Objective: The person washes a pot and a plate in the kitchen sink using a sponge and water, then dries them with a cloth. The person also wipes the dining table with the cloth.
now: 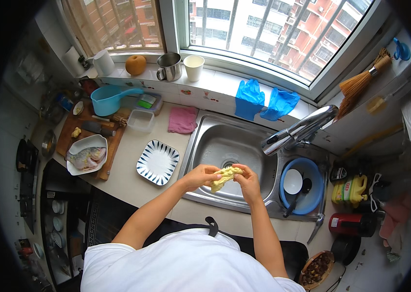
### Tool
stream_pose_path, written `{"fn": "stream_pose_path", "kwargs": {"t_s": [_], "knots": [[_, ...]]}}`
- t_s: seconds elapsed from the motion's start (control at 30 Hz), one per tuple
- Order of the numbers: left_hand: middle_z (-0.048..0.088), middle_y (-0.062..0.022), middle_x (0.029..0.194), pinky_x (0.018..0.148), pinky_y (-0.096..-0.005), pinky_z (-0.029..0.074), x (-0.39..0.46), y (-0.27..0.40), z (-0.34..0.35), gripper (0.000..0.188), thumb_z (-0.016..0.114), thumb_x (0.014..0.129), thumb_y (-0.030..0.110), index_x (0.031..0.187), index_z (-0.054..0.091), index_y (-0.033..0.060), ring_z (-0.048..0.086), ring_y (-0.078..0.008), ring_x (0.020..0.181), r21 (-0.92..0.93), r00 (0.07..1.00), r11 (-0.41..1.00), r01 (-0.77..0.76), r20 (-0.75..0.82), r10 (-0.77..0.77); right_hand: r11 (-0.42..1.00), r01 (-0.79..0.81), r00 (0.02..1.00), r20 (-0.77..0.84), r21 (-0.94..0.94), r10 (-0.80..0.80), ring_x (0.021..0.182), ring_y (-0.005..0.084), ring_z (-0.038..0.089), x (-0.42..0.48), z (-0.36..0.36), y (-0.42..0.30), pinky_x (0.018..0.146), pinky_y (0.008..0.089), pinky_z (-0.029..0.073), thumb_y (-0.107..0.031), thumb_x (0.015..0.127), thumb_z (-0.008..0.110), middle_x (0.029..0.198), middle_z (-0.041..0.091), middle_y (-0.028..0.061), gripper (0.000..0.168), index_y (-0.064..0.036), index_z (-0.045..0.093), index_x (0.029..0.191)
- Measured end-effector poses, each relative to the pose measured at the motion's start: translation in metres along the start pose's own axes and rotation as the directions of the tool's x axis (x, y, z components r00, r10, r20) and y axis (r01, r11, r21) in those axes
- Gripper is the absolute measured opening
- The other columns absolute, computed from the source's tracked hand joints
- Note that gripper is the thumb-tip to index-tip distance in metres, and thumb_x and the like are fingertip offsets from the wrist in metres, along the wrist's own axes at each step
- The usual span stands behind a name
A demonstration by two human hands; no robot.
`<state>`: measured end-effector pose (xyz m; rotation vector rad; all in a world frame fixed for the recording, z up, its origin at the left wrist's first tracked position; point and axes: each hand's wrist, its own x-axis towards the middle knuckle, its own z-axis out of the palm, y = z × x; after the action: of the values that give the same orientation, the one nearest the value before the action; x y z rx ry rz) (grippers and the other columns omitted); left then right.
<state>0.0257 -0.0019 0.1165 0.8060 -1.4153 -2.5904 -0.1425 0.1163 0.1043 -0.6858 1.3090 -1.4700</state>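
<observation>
Over the near part of the stainless-steel sink (212,142), my left hand (201,177) and my right hand (247,180) hold a crumpled, pale yellow cloth (223,178) between them. The fingers of each hand pinch one end of it. Below the cloth the drain (230,164) shows in part. The chrome faucet (289,133) reaches over the basin from the right, and I cannot make out running water. Left of the sink, a white plate with dark blue strokes round its rim (158,162) lies on the counter. Behind it is a folded pink cloth (183,119).
A wooden cutting board (114,160) at left bears a cleaver (94,127) and a fish (87,157) in a white dish. A blue basin (315,204) with a white bowl (293,181) stands right of the sink. Blue gloves (250,98) hang over the sill edge.
</observation>
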Motion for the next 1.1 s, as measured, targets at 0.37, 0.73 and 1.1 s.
{"fn": "stream_pose_path", "kwargs": {"t_s": [0.37,0.73,1.1], "knots": [[0.057,0.0033,0.08,0.071,-0.0224,0.041,0.004,0.018,-0.017,0.016,0.053,0.09,0.018,0.089,0.058,0.0031,0.051,-0.0034,0.077,0.16,0.917,0.927,-0.339,-0.165,0.364,0.946,0.072,0.996,-0.02,-0.316,-0.083,0.066,0.0049,0.05,-0.023,0.017,-0.024,0.057,0.0177,0.039,-0.002,0.081,0.057,0.083,0.06,0.0013,0.029,0.0,0.052,0.11],[0.056,0.0019,0.071,0.058,-0.0209,0.042,-0.015,0.052,0.053,0.019,0.056,0.089,0.019,0.082,0.057,0.0015,0.05,-0.0034,0.066,0.358,0.774,0.776,-0.518,-0.189,0.604,0.919,0.365,0.861,-0.321,-0.15,-0.395,0.094,0.0147,0.048,-0.03,0.063,-0.046,0.079,0.0272,0.043,-0.024,0.086,0.058,0.112,0.046,0.0095,0.048,-0.004,0.04,0.126],[0.057,0.0018,0.076,0.056,-0.021,0.044,-0.025,0.052,0.082,0.019,0.058,0.087,0.024,0.086,0.059,0.0048,0.051,-0.0042,0.067,0.222,0.851,0.857,-0.466,-0.153,0.502,0.898,0.291,0.94,-0.076,-0.33,-0.333,0.069,0.0125,0.056,-0.044,0.021,-0.034,0.064,0.0263,0.045,-0.011,0.078,0.065,0.077,0.06,0.0059,0.016,0.0,0.06,0.088]]}}
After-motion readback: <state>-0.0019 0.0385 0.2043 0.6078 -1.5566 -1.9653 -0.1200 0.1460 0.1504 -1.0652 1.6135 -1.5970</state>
